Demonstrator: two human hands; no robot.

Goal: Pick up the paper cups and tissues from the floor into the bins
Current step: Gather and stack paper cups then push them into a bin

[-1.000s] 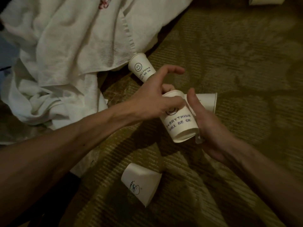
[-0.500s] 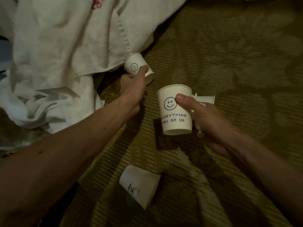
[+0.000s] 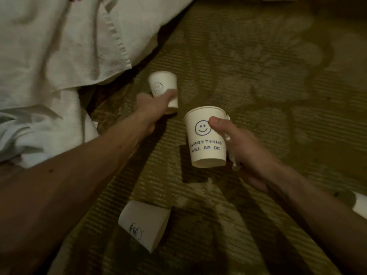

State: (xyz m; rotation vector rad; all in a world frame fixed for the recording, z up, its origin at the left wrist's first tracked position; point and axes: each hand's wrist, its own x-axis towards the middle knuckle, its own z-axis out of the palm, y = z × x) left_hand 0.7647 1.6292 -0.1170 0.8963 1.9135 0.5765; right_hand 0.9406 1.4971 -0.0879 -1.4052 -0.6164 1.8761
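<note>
A dim, olive-patterned carpet [image 3: 278,80] is seen from above, with three white paper cups in view. The largest-looking cup [image 3: 206,141] is held upright above the middle of the carpet by the right hand [image 3: 246,149]: the thumb is pressed across its front beside a blue smiley face, and the other fingers are wrapped behind it, out of sight. Under the face, "EVERYTHING WILL BE OK" is printed in blue capitals. A thin white scrap [image 3: 234,164], possibly tissue, is pinched between this cup and the palm, with its ends showing at the rim and below the base.

A second cup [image 3: 161,85] is gripped low on its side by the curled fingers of the left hand [image 3: 153,105], further up the carpet, just beside the edge of a crumpled white sheet [image 3: 59,46] that is spread over the carpet's upper left corner. This cup is blurred; a faint smiley face can be made out on it. Whether its base touches the carpet cannot be told.

A third cup [image 3: 145,225] is left lying on its side near the lower edge of the carpet, between the two forearms, touched by neither hand. A small blue drawing is printed on it, and its wider end is turned to the right.
</note>
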